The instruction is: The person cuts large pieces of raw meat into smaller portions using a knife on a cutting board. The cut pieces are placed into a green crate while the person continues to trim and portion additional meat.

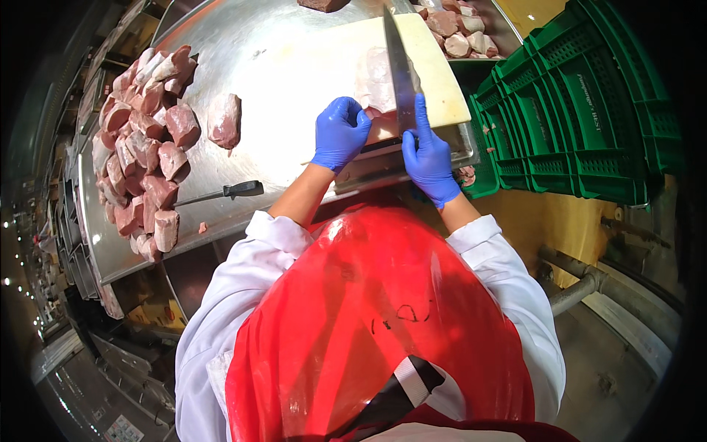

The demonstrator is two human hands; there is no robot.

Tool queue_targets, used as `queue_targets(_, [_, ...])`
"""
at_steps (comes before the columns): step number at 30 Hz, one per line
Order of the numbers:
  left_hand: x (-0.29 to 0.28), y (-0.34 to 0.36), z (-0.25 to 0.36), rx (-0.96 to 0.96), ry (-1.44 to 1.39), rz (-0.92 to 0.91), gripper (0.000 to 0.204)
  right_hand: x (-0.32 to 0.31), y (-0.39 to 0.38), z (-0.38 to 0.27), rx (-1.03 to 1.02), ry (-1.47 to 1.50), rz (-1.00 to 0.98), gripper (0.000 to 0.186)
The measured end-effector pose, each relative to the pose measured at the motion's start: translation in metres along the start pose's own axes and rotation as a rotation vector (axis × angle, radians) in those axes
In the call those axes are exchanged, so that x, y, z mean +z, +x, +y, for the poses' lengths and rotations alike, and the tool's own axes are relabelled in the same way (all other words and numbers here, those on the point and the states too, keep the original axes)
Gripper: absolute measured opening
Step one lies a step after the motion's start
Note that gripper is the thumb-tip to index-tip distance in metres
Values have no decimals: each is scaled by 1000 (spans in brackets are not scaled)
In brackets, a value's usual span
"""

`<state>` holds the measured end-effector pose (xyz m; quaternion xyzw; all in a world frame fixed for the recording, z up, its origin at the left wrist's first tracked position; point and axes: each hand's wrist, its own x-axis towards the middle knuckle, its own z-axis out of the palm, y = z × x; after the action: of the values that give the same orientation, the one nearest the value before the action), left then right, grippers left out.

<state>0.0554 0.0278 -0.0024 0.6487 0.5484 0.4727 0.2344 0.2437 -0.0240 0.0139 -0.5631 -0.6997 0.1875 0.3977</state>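
Note:
A pale piece of raw meat [374, 82] lies on the yellowish cutting board [438, 70]. My left hand [342, 134], in a blue glove, has its fingers curled at the near left end of that meat, closed on its edge. In my gloved right hand [428, 160] is a long knife [401, 77], its blade pointing away from me over the right side of the meat. The index finger stretches forward along the blade, and the handle is mostly hidden by the hand.
A heap of raw meat pieces [143, 147] covers the metal table's left side. One piece [224, 120] lies apart, near a second black-handled knife [243, 188]. Green crates [567, 110] stand at the right. A tray of cut meat [458, 33] sits beyond the board.

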Motion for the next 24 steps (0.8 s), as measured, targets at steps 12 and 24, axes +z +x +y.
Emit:
queue_targets(12, [-34,21,-33,-104,-84,-139,7,-43,-87,-46,88,-650,-515,86])
queue_targets(24, [-28,34,-27,67,2,-317,29,1,-19,-81,76,-472,-53,71])
